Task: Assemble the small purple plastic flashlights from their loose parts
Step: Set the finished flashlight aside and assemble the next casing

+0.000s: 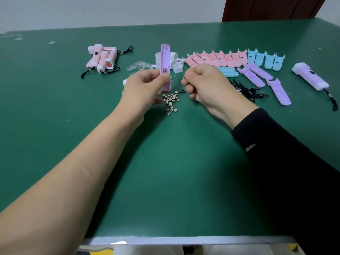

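Finished pink flashlights (102,58) lie bunched at far left, out of the way. The left hand (145,85) grips 1 purple shell half (165,67) upright above the table (165,162), fingers curled round its lower part, hollow side facing the person so the battery slot shows. The button cells (171,102) sit heaped just below, within easy reach. The right hand (204,81) pinches a tiny metallic piece (184,77), too small to name, beside the shell, likely for seating. Spare purple halves (257,76) and 1 finished purple flashlight (311,78) lie further right.

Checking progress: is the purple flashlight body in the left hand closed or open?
Open. The purple body, upright in the left hand, shows its bare inside with a small metal part.
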Tool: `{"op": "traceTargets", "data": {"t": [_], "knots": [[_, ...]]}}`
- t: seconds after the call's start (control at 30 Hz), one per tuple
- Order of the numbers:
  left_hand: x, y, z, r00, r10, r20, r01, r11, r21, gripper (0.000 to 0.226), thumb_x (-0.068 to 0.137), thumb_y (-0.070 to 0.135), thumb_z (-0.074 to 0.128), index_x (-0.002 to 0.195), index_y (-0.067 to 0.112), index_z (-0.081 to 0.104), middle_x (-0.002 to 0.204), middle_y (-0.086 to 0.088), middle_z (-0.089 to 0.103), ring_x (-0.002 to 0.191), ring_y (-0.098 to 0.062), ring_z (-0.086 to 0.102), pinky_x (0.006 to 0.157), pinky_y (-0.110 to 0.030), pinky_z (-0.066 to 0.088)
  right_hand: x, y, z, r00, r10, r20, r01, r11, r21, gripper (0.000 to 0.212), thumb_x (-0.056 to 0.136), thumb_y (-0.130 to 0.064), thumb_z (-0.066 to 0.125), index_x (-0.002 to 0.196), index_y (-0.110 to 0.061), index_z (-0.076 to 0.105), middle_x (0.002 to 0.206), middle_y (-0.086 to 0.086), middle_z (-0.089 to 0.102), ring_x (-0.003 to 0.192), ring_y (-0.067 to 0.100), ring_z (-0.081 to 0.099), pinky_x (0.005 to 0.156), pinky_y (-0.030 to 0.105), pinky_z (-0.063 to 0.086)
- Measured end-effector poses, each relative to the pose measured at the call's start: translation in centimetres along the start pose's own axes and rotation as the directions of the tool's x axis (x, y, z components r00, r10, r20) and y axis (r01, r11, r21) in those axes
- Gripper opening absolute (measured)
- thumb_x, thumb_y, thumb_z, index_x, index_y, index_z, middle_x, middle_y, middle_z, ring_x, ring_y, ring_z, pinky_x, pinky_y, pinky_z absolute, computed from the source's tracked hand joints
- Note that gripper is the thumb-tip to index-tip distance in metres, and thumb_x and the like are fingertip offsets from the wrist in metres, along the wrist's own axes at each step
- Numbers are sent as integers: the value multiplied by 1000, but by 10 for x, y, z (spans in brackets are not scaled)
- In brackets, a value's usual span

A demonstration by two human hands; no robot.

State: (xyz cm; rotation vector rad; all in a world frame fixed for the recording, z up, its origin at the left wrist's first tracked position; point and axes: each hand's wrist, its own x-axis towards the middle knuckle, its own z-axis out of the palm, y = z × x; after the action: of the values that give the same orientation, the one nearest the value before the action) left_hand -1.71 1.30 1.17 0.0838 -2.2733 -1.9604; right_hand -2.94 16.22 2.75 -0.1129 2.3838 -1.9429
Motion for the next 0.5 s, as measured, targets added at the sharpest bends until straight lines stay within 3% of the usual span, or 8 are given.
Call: {"op": "traceTargets", "data": {"t": [0.1,0.27,0.33,0.5], "knots": [[-2,1,2,1000,5,17,-5,1000,6,9,93,28,64,90,23,70,81,6,69,69,-3,61,59,-19,50,-2,-4,0,995,71,72,-90,941,327,25,100,-1,35,87,-18,49,71,1,49,51,8,41,50,20,38],[-3,1,4,999,5,32,-5,1000,3,8,93,27,64,90,23,71,77,8,69,64,-2,60,58,-19,50,-6,-10,-2,976,155,154,-216,793,570,23,97,5,37,92,-8,55,70,4,48,53,10,43,46,20,43],[-4,1,5,999,4,42,-4,1000,2,8,93,27,64,90,24,71,75,9,69,64,-2,60,57,-18,49,-6,-9,-2,986,104,134,-159,834,528,16,96,3,46,93,-8,58,69,2,51,53,8,44,49,19,45],[-6,3,6,997,5,71,-7,1000,29,11,91,32,67,85,25,72,73,9,69,66,-5,59,55,-17,48,-7,-6,-3,996,-81,-22,84,968,238,8,91,-6,61,92,-13,65,73,0,65,52,3,51,54,16,46]]}}
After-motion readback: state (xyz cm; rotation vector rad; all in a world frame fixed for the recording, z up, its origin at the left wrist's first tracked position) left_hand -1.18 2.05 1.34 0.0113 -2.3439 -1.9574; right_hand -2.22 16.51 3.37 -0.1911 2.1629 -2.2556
